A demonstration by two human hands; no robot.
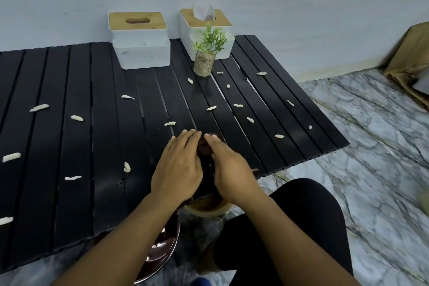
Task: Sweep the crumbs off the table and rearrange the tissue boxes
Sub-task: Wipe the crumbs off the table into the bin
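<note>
The person wears black trousers (301, 227) over the legs; forearms (130, 239), left hand (177, 169) and right hand (232, 167) are bare.

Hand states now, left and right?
Left hand: open, fingers straight, beside the dark brown object.
Right hand: over that object; grip cannot be told.

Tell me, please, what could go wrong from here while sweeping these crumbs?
The table is slatted, so crumbs may fall through the gaps onto the floor. The small plant stands among the far crumbs, close before the right tissue box; a wide sweep could tip it.
</note>
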